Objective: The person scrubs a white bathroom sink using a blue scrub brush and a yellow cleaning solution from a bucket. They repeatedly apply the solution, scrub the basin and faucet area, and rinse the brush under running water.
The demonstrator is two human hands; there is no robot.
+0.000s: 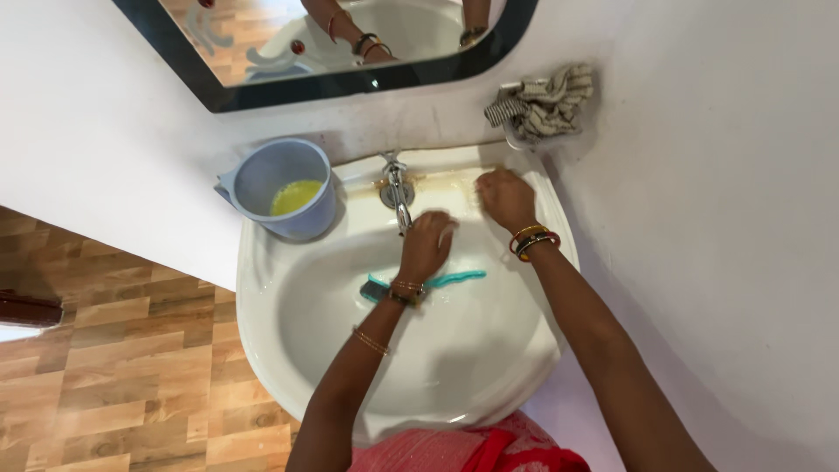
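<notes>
White sink (pixel 262 288) on a white wall, wood floor at left.
Far left on the rim, a blue mug (pixel 284 186) holds yellow liquid. A teal brush (pixel 454 279) lies in the basin, long axis left-right, head left. Left hand (pixel 427 245) curls under the tap (pixel 398 188); its grip I cannot tell. Right hand (pixel 504 197) presses, fingers bent, on the far rim.

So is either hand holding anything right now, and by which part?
The left hand is closed under the tap, its contents hidden. The right hand presses on the sink's back rim. The teal brush lies loose in the basin.
</notes>
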